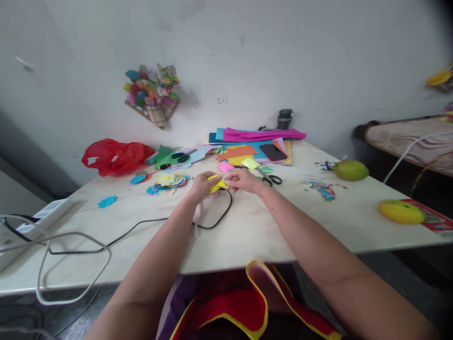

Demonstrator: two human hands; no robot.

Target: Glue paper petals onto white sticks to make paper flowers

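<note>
My left hand (204, 184) is closed on a small folded yellow paper piece (217, 184) above the middle of the table. Close against that piece's right side, my right hand (241, 180) has its thumb and fingers pinched together. Whatever sits between those fingertips is too small to make out. A black cord (230, 208) loops on the table just below both hands, and its end is hidden under them. Next to the left wrist a whitish translucent strip (197, 219) shows. Black-handled scissors (272, 180) lie right behind my right hand, near pink (225, 166) and pale green (250, 163) paper pieces.
A pile of paper flower cutouts (168, 183) lies left of my hands. Coloured sheets (237, 152), a phone (273, 152), more scissors (183, 156) and a red plastic bag (118, 157) are farther back. Mangoes (401, 211) are at right, a power strip (35, 226) at left.
</note>
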